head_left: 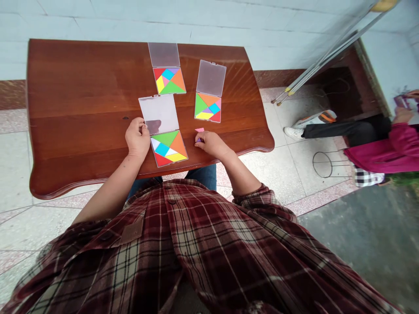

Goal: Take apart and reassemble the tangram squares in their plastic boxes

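The nearest open case (169,148) holds green, orange, red, yellow and blue pieces, with two white gaps among them. My left hand (138,137) is closed beside the left edge of this case, its fingertips near the hinge; whether they grip anything is hidden. To the right of the case, my right hand (209,143) pinches a purple piece (198,140) just over the table. A pink piece (199,130) lies just beyond those fingers. Farther back are two more open cases with filled colourful trays, one behind the nearest case (170,81) and one at the right (208,107).
The brown wooden table (75,104) stands against a pale wall. Crutches (307,69) lean at the right. A seated person in a magenta top (382,150) is at the far right, near a wire stand (322,164).
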Tool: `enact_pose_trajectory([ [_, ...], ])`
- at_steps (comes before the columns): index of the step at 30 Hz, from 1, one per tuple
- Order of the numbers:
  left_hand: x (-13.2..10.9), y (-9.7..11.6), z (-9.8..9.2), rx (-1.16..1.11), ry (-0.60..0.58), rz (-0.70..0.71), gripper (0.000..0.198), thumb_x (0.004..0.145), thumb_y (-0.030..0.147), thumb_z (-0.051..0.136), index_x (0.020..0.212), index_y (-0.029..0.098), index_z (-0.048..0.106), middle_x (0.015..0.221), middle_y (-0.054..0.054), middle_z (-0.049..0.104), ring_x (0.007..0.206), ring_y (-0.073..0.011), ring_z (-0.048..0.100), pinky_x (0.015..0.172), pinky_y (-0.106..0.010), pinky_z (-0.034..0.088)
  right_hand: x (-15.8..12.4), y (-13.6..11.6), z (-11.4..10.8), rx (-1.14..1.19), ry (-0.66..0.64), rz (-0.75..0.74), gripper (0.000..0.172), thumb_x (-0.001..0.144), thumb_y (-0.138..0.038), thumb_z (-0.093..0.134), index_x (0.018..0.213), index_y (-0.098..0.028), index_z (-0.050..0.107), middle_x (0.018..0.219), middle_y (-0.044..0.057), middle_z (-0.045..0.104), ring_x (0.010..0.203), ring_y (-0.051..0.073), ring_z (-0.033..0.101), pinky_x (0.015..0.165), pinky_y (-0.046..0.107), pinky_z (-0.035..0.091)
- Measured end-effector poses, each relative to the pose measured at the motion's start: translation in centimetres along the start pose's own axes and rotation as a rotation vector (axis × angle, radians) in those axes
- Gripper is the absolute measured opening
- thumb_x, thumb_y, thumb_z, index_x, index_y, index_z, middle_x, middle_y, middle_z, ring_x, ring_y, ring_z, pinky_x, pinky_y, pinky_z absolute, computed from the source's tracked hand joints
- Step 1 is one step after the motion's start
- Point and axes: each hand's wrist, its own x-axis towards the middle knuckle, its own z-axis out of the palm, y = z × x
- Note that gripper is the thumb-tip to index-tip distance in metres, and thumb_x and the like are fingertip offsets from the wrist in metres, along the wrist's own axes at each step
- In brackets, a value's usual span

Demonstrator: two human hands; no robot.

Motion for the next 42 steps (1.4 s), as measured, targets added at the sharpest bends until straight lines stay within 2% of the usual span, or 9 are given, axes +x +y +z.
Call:
enact_pose_trajectory([
  [3,0.0,0.0,0.0,0.006,0.003,-0.003,0.015,0.081,0.014,0.053,0.093,0.019,0.059,0.077,0.001,0.062,0.072,-0.0120,0.062,0.082,-0.028,0.053,-0.3,0.0,0.5,0.183,0.066,-0.020,0.009,0.078,-0.013,0.057,0.081,-0.018,0.064,0.080,0.002,0.067,0.076,0.015,0.058,0.076,0.028,0.043],
  [7,0.0,-0.2,0.0,0.013,0.008,0.026,0.017,0.080,0.013,0.051,0.093,0.019,0.059,0.077,0.002,0.062,0.072,-0.0117,0.062,0.079,-0.027,0.052,-0.3,-0.4,1.5,0.504,0.068,0.023,0.018,0.077,-0.009,0.051,0.089,-0.019,0.060,0.068,-0.003,0.062,0.064,0.012,0.058,0.070,0.026,0.048],
  [11,0.1,-0.6,0.1,0.017,0.002,0.047,0.013,0.082,0.017,0.053,0.093,0.019,0.059,0.078,0.001,0.063,0.075,-0.0125,0.063,0.082,-0.028,0.053,0.1,-1.3,2.3,0.758,0.091,0.101,0.013,0.079,-0.010,0.050,0.086,-0.020,0.055,0.065,-0.004,0.061,0.060,0.010,0.059,0.065,0.025,0.050],
  [14,0.2,-0.9,0.2,0.015,-0.002,0.059,0.010,0.084,0.020,0.054,0.093,0.019,0.058,0.078,0.001,0.062,0.075,-0.0128,0.064,0.085,-0.030,0.053,0.4,-2.3,2.7,0.843,0.091,0.063,0.007,0.078,-0.013,0.054,0.079,-0.020,0.055,0.069,-0.003,0.062,0.063,0.009,0.058,0.066,0.024,0.049],
  [19,0.3,-1.2,0.4,0.004,0.004,0.088,0.008,0.085,0.024,0.055,0.091,0.019,0.058,0.079,0.002,0.062,0.076,-0.0123,0.064,0.087,-0.030,0.053,0.7,-3.5,3.0,0.831,0.091,-0.071,0.003,0.072,-0.018,0.064,0.073,-0.017,0.061,0.074,-0.002,0.063,0.073,0.010,0.055,0.077,0.027,0.046],
  [25,0.2,-1.1,0.4,-0.006,-0.002,0.073,0.008,0.083,0.019,0.054,0.090,0.019,0.058,0.078,0.001,0.061,0.073,-0.0118,0.063,0.086,-0.030,0.053,0.6,-3.9,3.6,0.807,0.002,-0.058,0.006,0.073,-0.023,0.061,0.075,-0.017,0.062,0.068,-0.003,0.059,0.064,0.009,0.050,0.069,0.026,0.043],
  [32,0.1,-0.8,0.4,0.008,0.003,0.070,0.006,0.084,0.020,0.056,0.089,0.019,0.058,0.075,0.002,0.060,0.069,-0.0112,0.061,0.084,-0.030,0.053,0.0,-5.2,5.4,0.789,0.137,0.052,0.009,0.076,-0.024,0.058,0.071,-0.021,0.051,0.062,-0.005,0.053,0.057,0.010,0.048,0.060,0.024,0.040],
  [36,0.1,-0.7,0.4,-0.005,0.001,0.064,0.005,0.085,0.022,0.055,0.088,0.019,0.057,0.075,0.002,0.059,0.071,-0.0115,0.061,0.085,-0.031,0.053,-1.0,-5.6,5.8,0.628,0.218,0.007,0.016,0.077,-0.024,0.060,0.068,-0.022,0.047,0.066,-0.005,0.054,0.062,0.010,0.049,0.064,0.025,0.038],
  [42,0.1,-0.6,0.4,-0.015,0.001,0.060,0.006,0.086,0.025,0.056,0.088,0.020,0.056,0.075,0.002,0.059,0.070,-0.0109,0.062,0.086,-0.030,0.054,-2.0,-5.5,5.4,0.400,0.218,0.022,0.017,0.082,-0.028,0.058,0.071,-0.022,0.048,0.069,-0.003,0.056,0.063,0.012,0.048,0.065,0.026,0.035],
])
